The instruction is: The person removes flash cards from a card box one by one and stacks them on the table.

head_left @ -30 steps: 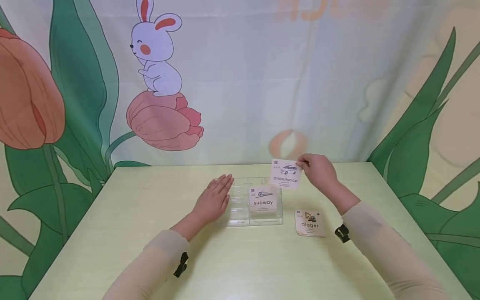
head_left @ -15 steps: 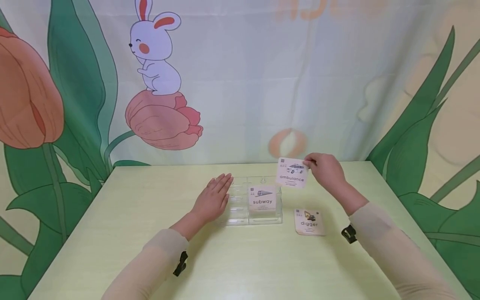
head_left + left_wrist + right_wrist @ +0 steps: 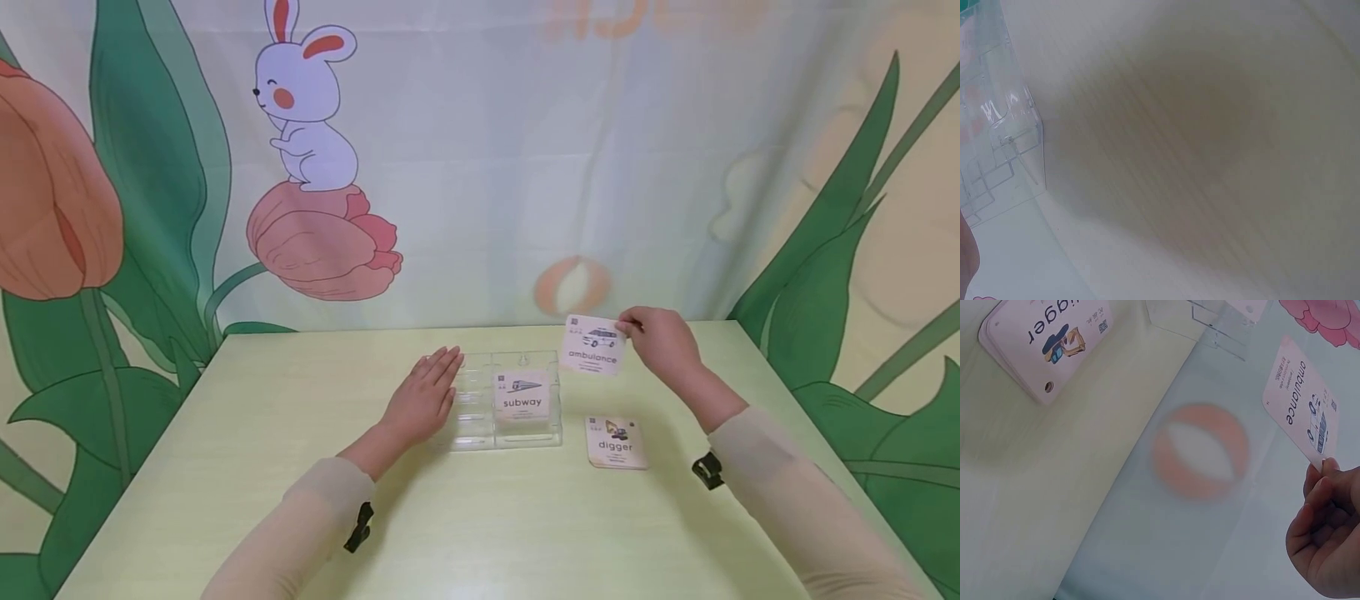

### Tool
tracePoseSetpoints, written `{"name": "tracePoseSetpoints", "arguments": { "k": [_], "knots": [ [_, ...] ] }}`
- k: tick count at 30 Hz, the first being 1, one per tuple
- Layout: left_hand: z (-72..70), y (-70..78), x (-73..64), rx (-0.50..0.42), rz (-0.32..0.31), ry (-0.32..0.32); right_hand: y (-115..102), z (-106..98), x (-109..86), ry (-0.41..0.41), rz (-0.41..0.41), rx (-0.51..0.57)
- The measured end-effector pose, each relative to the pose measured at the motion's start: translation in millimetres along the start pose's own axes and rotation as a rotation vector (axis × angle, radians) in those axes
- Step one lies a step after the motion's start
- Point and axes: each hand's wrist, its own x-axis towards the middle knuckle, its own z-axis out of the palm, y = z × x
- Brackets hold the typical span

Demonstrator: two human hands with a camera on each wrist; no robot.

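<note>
Between thumb and fingers, my right hand [image 3: 662,340] pinches the upper right corner of an ambulance flashcard [image 3: 592,344]. The card is held up off the table, its printed face toward the head camera; the right wrist view shows the pinched corner of the same card [image 3: 1304,400]. My left hand [image 3: 422,398] lies with straight fingers against the left side of a clear plastic card rack [image 3: 474,435]. A subway flashcard [image 3: 522,395] sits in the rack's right half. In the left wrist view, only the rack's clear edge [image 3: 1007,119] and a sliver of hand show.
A stack of flashcards with a digger card [image 3: 616,444] on top lies on the pale table [image 3: 480,533], right of the rack. Behind the table hangs a backdrop [image 3: 465,167] printed with a rabbit and tulips. Both wrists wear black straps.
My right hand has moved a little to the right with the ambulance flashcard, away from the rack. The left hand keeps its place at the rack, and the view has shifted slightly.
</note>
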Motion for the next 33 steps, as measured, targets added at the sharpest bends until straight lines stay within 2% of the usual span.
{"name": "tracePoseSetpoints", "arguments": {
  "k": [25, 33],
  "knots": [
    [0.4, -0.9, -1.2, 0.002, 0.009, 0.014, 21, -2, -14.4, 0.025, -0.015, -0.028],
    [2.4, -2.2, -0.9, 0.007, 0.01, 0.021, 27, 2, -18.1, 0.001, 0.018, -0.031]
  ]
}}
